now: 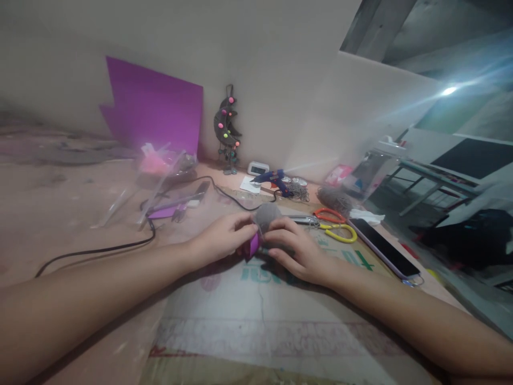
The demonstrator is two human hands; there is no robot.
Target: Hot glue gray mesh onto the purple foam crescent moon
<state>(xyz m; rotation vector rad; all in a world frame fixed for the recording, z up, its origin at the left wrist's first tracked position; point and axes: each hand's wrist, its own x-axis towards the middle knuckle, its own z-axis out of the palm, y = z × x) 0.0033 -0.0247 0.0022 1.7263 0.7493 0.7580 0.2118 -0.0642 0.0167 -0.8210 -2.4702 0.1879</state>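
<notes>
Both my hands meet over a cardboard sheet [256,315] on the table. My left hand [224,235] is closed, its fingertips pinching a small purple piece [254,244]. My right hand [294,247] curls over the same piece from the right, fingers bent and pressed down on it. A grey ball of twine [266,214] sits right behind the fingertips, touching or nearly touching them. How much of the purple piece is hidden under my right hand I cannot tell.
A purple foam sheet [160,109] leans on the wall, with a moon-shaped decoration [227,128] beside it. A blue glue gun [272,179], orange and yellow scissors [336,224], a phone [385,247], a black cable [120,247] and clear plastic bags [160,171] lie around.
</notes>
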